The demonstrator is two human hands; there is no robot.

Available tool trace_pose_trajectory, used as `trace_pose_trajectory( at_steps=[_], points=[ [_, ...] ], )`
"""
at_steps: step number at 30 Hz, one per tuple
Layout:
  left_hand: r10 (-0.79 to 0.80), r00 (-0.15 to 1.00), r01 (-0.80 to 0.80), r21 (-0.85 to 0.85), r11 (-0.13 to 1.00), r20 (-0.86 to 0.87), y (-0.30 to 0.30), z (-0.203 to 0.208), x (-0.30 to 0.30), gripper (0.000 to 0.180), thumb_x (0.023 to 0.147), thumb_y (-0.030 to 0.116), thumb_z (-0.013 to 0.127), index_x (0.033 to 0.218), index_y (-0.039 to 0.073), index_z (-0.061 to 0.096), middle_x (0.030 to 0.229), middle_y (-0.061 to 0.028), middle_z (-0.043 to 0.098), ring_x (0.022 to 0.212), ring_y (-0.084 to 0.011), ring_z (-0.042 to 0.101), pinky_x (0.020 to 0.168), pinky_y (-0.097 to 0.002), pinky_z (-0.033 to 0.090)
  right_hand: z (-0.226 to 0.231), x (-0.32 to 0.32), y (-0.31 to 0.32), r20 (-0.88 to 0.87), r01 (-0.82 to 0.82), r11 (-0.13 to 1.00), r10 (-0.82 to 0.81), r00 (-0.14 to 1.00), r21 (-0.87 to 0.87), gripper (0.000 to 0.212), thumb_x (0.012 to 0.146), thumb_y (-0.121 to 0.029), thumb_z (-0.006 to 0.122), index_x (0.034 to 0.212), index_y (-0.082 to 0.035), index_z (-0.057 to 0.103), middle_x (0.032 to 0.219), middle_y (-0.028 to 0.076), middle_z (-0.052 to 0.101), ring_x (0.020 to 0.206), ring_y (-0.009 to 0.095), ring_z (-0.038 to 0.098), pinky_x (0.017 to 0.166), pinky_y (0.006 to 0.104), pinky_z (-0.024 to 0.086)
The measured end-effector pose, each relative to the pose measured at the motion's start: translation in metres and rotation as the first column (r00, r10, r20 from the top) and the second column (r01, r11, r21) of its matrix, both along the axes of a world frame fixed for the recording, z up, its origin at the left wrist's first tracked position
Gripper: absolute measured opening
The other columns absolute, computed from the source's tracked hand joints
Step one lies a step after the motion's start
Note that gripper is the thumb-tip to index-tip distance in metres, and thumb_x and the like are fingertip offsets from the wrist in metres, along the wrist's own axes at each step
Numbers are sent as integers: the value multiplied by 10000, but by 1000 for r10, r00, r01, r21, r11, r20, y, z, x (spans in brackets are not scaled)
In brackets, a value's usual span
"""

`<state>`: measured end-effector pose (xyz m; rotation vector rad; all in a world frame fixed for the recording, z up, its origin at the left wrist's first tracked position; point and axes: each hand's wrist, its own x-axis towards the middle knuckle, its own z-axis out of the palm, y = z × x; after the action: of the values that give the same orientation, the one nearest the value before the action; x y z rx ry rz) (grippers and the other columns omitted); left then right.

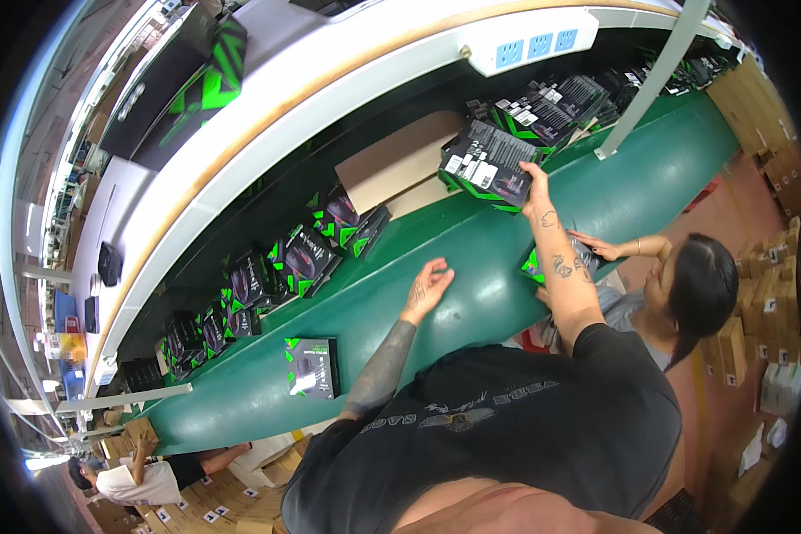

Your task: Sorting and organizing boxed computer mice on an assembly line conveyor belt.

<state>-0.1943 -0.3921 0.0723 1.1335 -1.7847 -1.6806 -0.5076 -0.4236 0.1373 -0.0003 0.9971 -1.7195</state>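
Black shirt (507, 427) seen nearest, at 6 o'clock. Left hand (429, 287) stretched out, fingers loose and spread, laid flat on smooth green belt (347, 329), nothing held. Right hand (538, 189) reached toward 1 o'clock, clasped on edge of flat black-and-green box (488, 164). More shiny boxes (285, 267) lined along far belt edge. Bare belt room left around single box (312, 366) at 8 o'clock.

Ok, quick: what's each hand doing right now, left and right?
Left hand: open, fingers loosely curled, resting empty on the green conveyor belt.
Right hand: laid on the edge of a black-and-green box; a full grip cannot be told.
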Motion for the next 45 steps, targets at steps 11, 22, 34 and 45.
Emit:
trace_pose_trajectory(
  at_steps=[11, 22, 34, 45],
  points=[
    [510, 619, 58, 683, 728, -597, 19, -21, 74, 718, 847, 651, 361, 1327, 116, 354, 1319, -80, 417, 1211, -251, 401, 1022, -443, 316, -59, 238, 116, 277, -144, 988, 125, 953, 50, 384, 741, -254, 620, 1083, -128, 499, 1108, 109, 513, 924, 283, 565, 780, 513, 471],
    [677, 708, -459, 598, 658, -202, 37, -77, 192, 364, 833, 242, 619, 1121, 59, 491, 971, -20, 586, 895, -176, 553, 809, -317, 439, -83, 285, 193, 3, -232, 923, 243, 970, 307, 596, 724, -224, 723, 1175, -116, 349, 992, 68, 488, 851, 188, 535, 712, 355, 515],
    [216, 798, 257, -643, 722, 563, 145, -49, 219, 802, 631, 478, 728, 1289, 139, 419, 1323, -197, 348, 1236, -387, 312, 1001, -493, 284, -47, 247, 210, -718, -248, 721, 468, -515, 647, 523, 748, -428, 660, 1140, -99, 556, 1169, 157, 486, 1116, 348, 444, 915, 437, 395],
    [424, 818, -165, -548, 820, 388, 114, -73, 253, 1098, 553, 498, 791, 1370, -3, 255, 1407, -231, 261, 1290, -344, 300, 1045, -388, 299, -118, 234, 145, -763, -254, 719, 611, -211, 647, 931, 737, -284, 702, 1398, 14, 118, 1274, 289, 420, 1162, 387, 451, 976, 396, 371]
  ],
)
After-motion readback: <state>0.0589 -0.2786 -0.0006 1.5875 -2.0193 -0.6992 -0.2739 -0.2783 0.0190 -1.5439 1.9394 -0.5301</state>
